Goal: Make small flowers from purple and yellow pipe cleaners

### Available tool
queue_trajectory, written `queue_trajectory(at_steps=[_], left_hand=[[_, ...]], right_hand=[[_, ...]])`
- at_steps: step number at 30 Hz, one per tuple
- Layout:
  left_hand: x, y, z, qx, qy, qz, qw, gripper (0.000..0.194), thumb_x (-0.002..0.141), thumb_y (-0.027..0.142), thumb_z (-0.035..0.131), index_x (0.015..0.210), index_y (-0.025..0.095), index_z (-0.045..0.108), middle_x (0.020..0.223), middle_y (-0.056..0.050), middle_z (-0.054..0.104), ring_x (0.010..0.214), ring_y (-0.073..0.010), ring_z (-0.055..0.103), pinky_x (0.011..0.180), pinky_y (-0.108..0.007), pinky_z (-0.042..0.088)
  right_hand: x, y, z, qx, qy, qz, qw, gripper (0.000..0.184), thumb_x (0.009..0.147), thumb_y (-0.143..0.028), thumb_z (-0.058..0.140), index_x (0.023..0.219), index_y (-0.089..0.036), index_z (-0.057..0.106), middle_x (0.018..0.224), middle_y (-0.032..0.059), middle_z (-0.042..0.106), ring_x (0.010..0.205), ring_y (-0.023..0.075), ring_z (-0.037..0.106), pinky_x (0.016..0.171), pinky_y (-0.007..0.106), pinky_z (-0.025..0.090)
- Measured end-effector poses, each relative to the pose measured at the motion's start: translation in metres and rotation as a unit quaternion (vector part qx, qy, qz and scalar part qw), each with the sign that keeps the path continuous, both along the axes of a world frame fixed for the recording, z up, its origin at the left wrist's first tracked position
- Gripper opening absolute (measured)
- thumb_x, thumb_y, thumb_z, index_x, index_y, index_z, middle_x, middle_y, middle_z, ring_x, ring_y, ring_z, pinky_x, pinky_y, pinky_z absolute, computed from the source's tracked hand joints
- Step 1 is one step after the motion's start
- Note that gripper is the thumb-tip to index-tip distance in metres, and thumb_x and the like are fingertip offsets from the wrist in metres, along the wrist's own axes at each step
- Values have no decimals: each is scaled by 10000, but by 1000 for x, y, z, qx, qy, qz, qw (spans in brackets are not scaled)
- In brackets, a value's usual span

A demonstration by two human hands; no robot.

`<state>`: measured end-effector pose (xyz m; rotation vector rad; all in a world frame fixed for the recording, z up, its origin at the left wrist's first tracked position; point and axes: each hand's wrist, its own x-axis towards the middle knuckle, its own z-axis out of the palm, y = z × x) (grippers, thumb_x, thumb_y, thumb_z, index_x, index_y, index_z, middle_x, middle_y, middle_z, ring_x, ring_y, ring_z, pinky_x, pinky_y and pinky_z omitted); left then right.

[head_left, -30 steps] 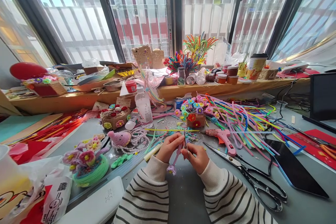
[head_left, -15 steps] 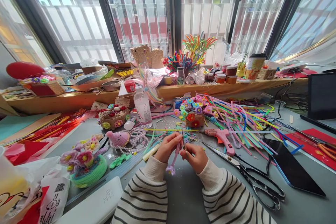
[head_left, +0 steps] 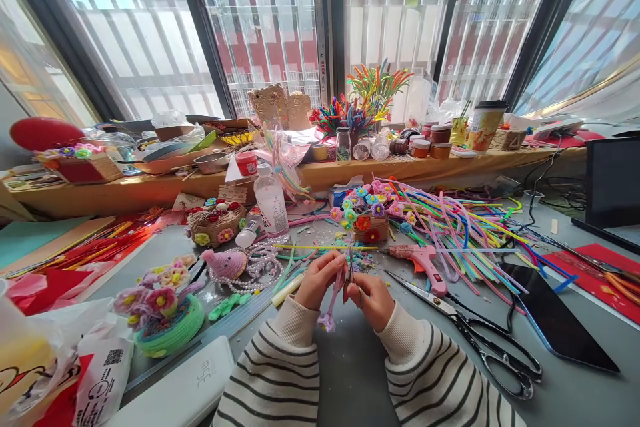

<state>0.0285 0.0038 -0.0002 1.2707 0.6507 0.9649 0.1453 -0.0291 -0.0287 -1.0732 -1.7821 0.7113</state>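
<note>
My left hand [head_left: 319,282] is closed, pinching the stem of a lilac pipe-cleaner flower [head_left: 327,322], whose bloom hangs below the fingers. Opposite it, my right hand [head_left: 375,301] is closed round a small pair of scissors [head_left: 351,265], with narrow blades pointing up and away from me beside the stem. Fingers hide most of the handles. Just beyond both hands lie scraps of pipe cleaner and a woven basket [head_left: 371,229] of colourful fuzzy flowers. To the right rests a pink glue gun [head_left: 423,263].
Large black-handled scissors [head_left: 467,330] and a dark phone [head_left: 560,320] lie at the right. Loose pipe cleaners [head_left: 465,233] spread behind them. On the left are a green flower pot [head_left: 170,327], a white power bank [head_left: 175,383], a pearl string [head_left: 265,267] and a bottle [head_left: 270,203].
The small scissors' blades have shifted slightly and look a little more parted beside the stem. The flower has swung slightly right. Both hands stay in nearly the same place.
</note>
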Motion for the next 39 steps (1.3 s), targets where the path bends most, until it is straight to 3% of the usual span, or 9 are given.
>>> queue_trajectory(at_steps=[12,20,30,39], left_hand=[[-2,4,-2,26,21,26,999,231,665,349,487,561,145,464,507,31,418,451,-59,363,448,-199,284],[0,2,-2,24,31,10,999,228,662,331,493,547,140,447,501,36,424,445,-55,369,440,-196,294],[0,4,-4,27,39,0,999,235,673,339,481,552,140,455,523,33,430,454,-53,374,438,-190,303],[1,2,-4,12,12,-23,1000,223,672,324,481,546,148,430,476,45,422,392,-56,389,403,-198,305]], right_hand=[[0,1,0,0,-13,-77,997,459,704,-533,349,421,-173,380,385,-30,382,384,70,326,413,193,264],[0,-1,1,-12,6,-28,1000,550,690,-616,231,486,-157,456,482,6,455,462,93,406,451,198,299],[0,1,1,-20,5,-69,997,489,696,-573,313,450,-164,422,416,-14,401,407,83,351,428,203,271],[0,0,0,-5,37,-3,999,567,691,-627,210,524,-152,470,445,-14,406,422,83,363,430,199,277]])
